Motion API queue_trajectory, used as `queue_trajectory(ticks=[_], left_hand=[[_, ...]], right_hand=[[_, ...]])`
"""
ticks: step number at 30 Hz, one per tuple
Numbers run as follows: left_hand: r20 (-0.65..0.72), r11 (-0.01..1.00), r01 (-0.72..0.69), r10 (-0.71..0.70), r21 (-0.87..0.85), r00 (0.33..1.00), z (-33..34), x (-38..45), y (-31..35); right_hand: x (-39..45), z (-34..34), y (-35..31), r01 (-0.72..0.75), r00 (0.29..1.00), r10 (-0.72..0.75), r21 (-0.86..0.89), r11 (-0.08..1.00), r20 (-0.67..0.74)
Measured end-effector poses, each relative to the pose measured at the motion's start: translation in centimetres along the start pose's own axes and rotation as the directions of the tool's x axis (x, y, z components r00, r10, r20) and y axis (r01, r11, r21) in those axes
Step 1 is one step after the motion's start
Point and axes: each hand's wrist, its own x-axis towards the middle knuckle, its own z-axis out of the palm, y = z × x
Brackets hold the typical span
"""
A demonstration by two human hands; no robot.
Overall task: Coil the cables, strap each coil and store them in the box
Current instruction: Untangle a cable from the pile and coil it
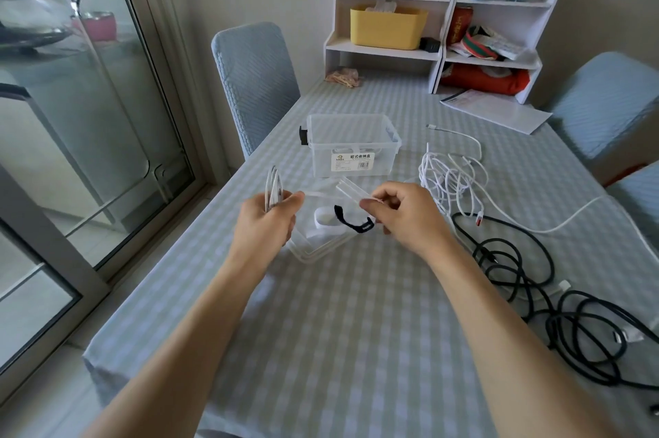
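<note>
A checked table (356, 330) carried a clear box (351, 148), with tangled black cables (535, 280) and white cables (453, 180) to its right. The left hand (267, 220) gripped a white coil (274, 188), its fingers curled round it. The right hand (406, 213) pinched that cable's loose run, above a black strap (351, 220).

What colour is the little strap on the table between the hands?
The small fabric strap is black, seen from the head view.

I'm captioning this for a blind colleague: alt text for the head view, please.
A person's left hand grips a white cable coil while the right hand pinches its strand, above a clear lid and black strap; a clear box stands behind.
</note>
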Motion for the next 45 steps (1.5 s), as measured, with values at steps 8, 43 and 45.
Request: queue_trajectory(ticks=[8,43,45], left_hand=[[-0.069,0.997,0.007,-0.012,-0.076,0.998,-0.9,0.2,0.4],[0.330,0.758,0.208,0.011,-0.619,0.944,0.1,-1.6,0.7],[0.378,0.737,0.232,0.034,-0.635,0.925,-0.5,-1.4,0.8]], right_hand=[[-0.8,-1.2,0.5,0.019,0.998,-0.028,-0.158,0.987,-0.051],[2.2,1.7,-3.7,-0.112,0.960,0.192,0.353,0.929,-0.202],[1.9,1.8,-3.9,-0.049,0.989,0.070,0.165,0.985,-0.128]])
